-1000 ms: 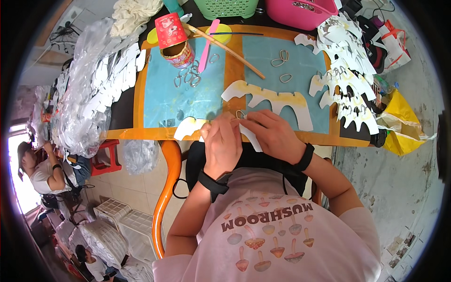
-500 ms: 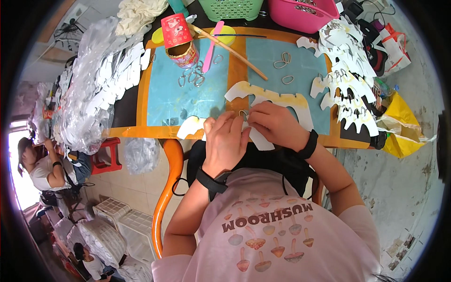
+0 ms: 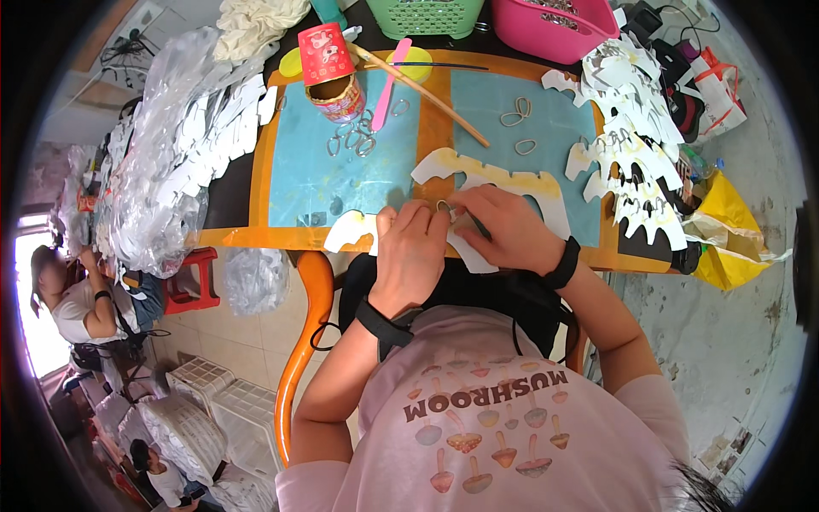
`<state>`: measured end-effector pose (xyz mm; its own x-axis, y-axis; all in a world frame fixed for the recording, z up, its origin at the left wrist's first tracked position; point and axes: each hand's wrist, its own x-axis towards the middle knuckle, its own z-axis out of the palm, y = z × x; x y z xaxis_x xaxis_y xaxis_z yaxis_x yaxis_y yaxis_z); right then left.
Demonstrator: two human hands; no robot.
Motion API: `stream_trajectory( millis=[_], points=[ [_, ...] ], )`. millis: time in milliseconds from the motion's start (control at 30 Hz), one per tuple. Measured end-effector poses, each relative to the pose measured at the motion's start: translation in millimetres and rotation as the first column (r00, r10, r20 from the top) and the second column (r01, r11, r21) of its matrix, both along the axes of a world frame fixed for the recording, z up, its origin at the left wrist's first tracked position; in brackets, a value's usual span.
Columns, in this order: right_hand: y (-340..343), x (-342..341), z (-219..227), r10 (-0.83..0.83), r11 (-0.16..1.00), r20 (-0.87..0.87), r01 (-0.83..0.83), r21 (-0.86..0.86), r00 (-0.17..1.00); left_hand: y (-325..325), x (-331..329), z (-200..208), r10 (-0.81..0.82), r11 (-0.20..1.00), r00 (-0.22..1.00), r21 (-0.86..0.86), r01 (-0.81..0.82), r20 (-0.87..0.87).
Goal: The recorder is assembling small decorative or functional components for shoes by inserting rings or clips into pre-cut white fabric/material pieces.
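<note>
At the near table edge, my left hand (image 3: 411,249) is closed on a white scalloped cut-out piece (image 3: 351,229) with yellowish stains along its top. My right hand (image 3: 512,229) pinches the same piece from the other side, its fingertips beside a small metal ring (image 3: 444,206). This ring stands up between the two hands; how it sits on the piece is hidden by the fingers. Just beyond lies a second, wider stained white cut-out (image 3: 510,181), flat on the table, partly behind my right hand.
Loose metal rings (image 3: 364,147) lie near a tilted tin (image 3: 339,101), a pink spatula (image 3: 392,85) and a wooden stick (image 3: 431,98). Green (image 3: 426,19) and pink (image 3: 546,38) baskets stand at the back. White cut-outs are heaped right (image 3: 627,149) and left (image 3: 217,141). Two people are at far left.
The fingers of my left hand have drawn closer together. My right thumb has shifted slightly away from the fingers. The ring stays between my hands, and the view has moved a little.
</note>
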<state>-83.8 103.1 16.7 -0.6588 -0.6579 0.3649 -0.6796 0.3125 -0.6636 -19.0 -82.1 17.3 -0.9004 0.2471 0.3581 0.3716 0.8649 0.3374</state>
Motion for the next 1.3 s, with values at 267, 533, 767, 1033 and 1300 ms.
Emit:
stream_trajectory(
  millis=[267,533,767,1033,1300],
  points=[
    [-1,-2,-10,-0.032,0.999,-0.005,0.032,0.012,0.999,0,-2,5,0.003,0.989,1.0,0.149,-0.004,0.01],
    [9,0,-4,0.055,0.993,-0.164,-0.036,0.116,0.985,-5,3,2,-0.118,0.969,0.993,-0.22,0.111,-0.021],
    [20,6,7,0.229,0.935,-0.291,-0.127,0.331,0.929,-14,15,4,-0.245,0.905,0.969,-0.367,0.214,-0.038],
    [25,16,6,-0.076,0.994,0.134,0.066,0.083,0.988,-16,23,0,-0.201,0.939,0.98,-0.283,0.195,0.007],
    [16,25,-5,0.105,0.976,-0.213,-0.059,0.212,0.971,-20,20,0,-0.2,0.962,0.979,-0.184,0.203,0.035]
  ],
)
